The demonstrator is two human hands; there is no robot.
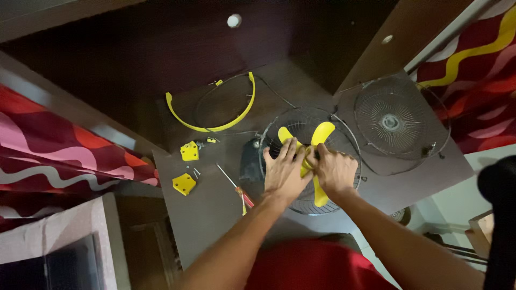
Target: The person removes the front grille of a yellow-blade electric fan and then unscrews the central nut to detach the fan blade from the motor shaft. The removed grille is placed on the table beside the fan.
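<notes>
Gripping the yellow fan blade (314, 161) at its hub, both hands work over the rear fan guard (279, 131), which lies flat on the dark table (215, 215). The left hand (284, 169) lies spread over the left side of the hub, fingers extended across one blade lobe. The right hand (334, 171) is curled around the hub from the right; whether it pinches a retaining part cannot be determined.

The step in hand appears to be seating or releasing the blade on the motor shaft. The next move likely calls for steadying the blade with one hand while the other turns or pulls at the hub.

Left of the left hand lie a screwdriver (236, 188), two yellow brackets (186, 167) and a yellow rim band (212, 115). Beyond the right hand rests the front grille (391, 121).
</notes>
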